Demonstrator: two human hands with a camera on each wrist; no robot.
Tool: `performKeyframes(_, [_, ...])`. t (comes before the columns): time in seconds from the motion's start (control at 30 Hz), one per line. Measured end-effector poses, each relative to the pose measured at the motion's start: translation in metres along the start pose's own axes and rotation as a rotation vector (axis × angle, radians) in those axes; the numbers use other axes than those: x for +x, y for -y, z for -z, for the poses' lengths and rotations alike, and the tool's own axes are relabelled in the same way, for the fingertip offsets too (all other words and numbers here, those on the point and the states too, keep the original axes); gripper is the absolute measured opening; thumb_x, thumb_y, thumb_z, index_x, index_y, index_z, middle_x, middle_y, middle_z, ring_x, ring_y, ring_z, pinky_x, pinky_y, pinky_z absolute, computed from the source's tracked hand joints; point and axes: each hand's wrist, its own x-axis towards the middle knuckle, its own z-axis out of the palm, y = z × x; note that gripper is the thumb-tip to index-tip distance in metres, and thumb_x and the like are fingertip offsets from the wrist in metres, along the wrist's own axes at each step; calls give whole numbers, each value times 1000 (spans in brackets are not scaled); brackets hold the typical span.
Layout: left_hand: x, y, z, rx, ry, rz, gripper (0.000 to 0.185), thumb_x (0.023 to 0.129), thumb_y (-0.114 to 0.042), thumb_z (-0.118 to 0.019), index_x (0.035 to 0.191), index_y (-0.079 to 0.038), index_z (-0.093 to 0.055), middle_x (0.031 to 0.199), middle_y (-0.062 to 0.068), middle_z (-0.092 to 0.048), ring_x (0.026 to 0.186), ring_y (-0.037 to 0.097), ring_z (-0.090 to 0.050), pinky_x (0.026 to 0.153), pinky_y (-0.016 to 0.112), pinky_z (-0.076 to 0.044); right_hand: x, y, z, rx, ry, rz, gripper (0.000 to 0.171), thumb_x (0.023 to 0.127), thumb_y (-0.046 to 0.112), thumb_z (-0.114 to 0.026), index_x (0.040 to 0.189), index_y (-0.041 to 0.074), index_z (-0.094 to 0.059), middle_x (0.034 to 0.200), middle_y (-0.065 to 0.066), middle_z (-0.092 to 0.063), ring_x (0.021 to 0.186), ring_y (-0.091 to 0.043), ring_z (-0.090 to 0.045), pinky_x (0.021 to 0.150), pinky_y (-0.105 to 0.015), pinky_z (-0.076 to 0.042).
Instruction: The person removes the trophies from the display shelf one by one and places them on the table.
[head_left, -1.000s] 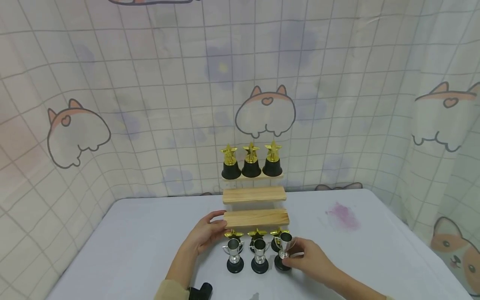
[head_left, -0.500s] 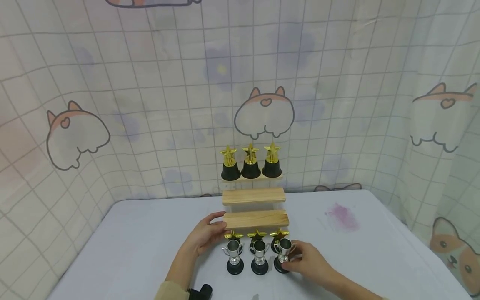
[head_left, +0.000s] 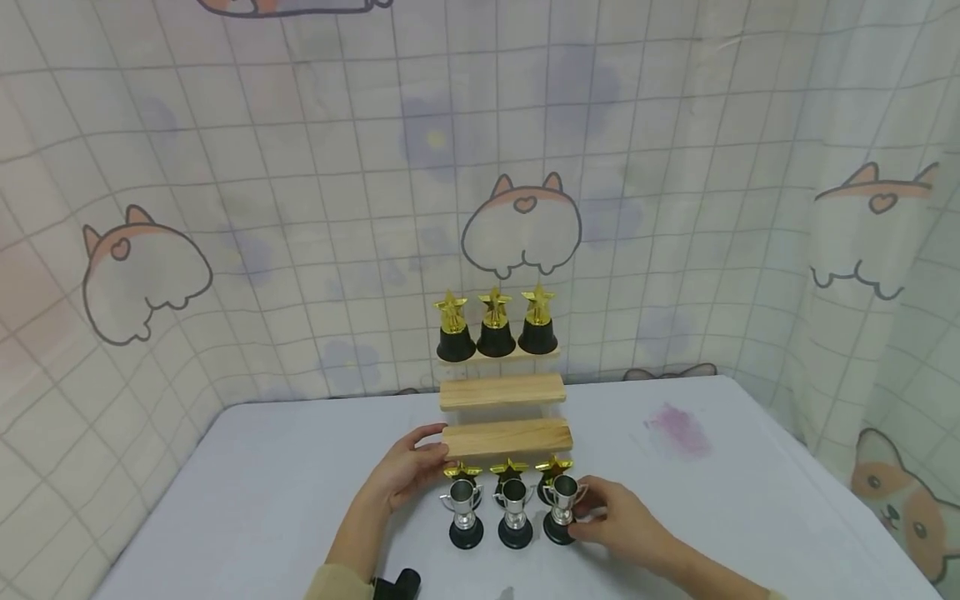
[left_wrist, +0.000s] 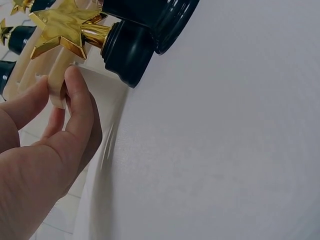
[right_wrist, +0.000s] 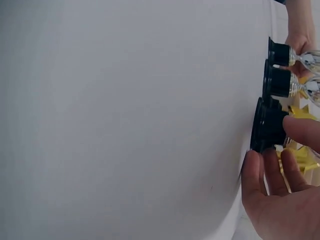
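Observation:
My left hand (head_left: 405,471) pinches the left end of the lowest step of a wooden stepped rack (head_left: 507,437), thumb above and fingers below. In the left wrist view the thumb and fingertips press the pale wooden board (left_wrist: 59,72) from both sides. My right hand (head_left: 622,525) holds the rightmost silver trophy cup (head_left: 562,500) near its black base (right_wrist: 272,125), which stands on the white table. Two matching trophy cups, the left one (head_left: 462,504) and the middle one (head_left: 514,504), stand upright beside it in a row.
Gold star trophies (head_left: 508,472) stand between the cups and the rack, partly hidden. Three more star trophies (head_left: 495,321) stand on the rack's top step. A patterned curtain (head_left: 337,208) hangs behind the white-covered table (head_left: 285,483). A pink stain (head_left: 681,429) marks the cloth at right.
The whole head view has shifted slightly to the left. Both hands keep their places at the rack and the right cup, with little visible movement.

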Motion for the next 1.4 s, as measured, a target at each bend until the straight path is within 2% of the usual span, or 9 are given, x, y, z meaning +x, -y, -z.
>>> performKeyframes(0.17, [-1, 1, -1, -3, 9, 12, 56, 99, 4, -61, 150, 6, -38, 124, 25, -57, 97, 24, -68, 88, 33, -59, -4, -2, 15, -28, -20, 18, 31, 82, 0, -78, 110, 0, -65, 100, -5, -68, 91, -21, -66, 81, -33, -59])
performKeyframes(0.4, [-1, 0, -1, 6, -7, 6, 55, 99, 2, -62, 150, 4, -40, 123, 25, -58, 96, 23, -69, 87, 32, -59, 5, 16, 43, -61, -134, 15, 25, 91, 4, -75, 113, -1, -65, 105, -9, -69, 93, -20, -67, 78, -28, -56])
performKeyframes(0.6, [-1, 1, -1, 1, -1, 15, 56, 100, 3, -61, 151, 5, -38, 120, 23, -60, 94, 22, -69, 87, 32, -59, 22, 40, 64, -38, -203, -4, 23, 96, 8, -71, 117, -1, -64, 107, -7, -69, 99, -23, -66, 76, -26, -58])
performKeyframes(0.77, [-1, 0, 0, -1, -10, 0, 56, 100, 3, -61, 151, 5, -38, 121, 23, -60, 95, 22, -69, 87, 32, -59, 42, 57, 78, -3, -241, 34, 25, 100, 9, -68, 120, -4, -62, 112, -15, -68, 101, -29, -65, 76, -28, -59])
performKeyframes(0.9, [0, 0, -1, -6, -6, 6, 56, 100, 3, -61, 151, 4, -38, 124, 25, -58, 98, 24, -68, 89, 33, -59, 54, 63, 84, 6, -257, 35, 26, 101, 9, -67, 122, -4, -61, 114, -16, -67, 102, -31, -64, 77, -28, -60])
performKeyframes(1.03, [-2, 0, -1, -3, -14, 15, 56, 100, 2, -62, 151, 3, -39, 127, 26, -58, 100, 24, -68, 88, 33, -59, 66, 68, 86, 16, -252, 35, 25, 102, 10, -65, 123, -3, -61, 114, -16, -66, 101, -30, -63, 85, -40, -60])
performKeyframes(1.17, [-2, 0, -1, 2, -20, 14, 56, 100, 1, -62, 151, 3, -39, 124, 25, -59, 97, 24, -69, 87, 33, -59, 79, 74, 86, 7, -252, 30, 26, 102, 11, -65, 125, -3, -60, 118, -18, -65, 102, -30, -63, 88, -46, -59])
performKeyframes(1.4, [0, 1, -1, 1, -2, 4, 56, 100, 2, -61, 151, 5, -38, 120, 22, -61, 93, 21, -70, 87, 32, -59, 96, 81, 88, -11, -262, 57, 28, 103, 12, -63, 126, -4, -59, 119, -18, -64, 105, -33, -63, 82, -28, -58])
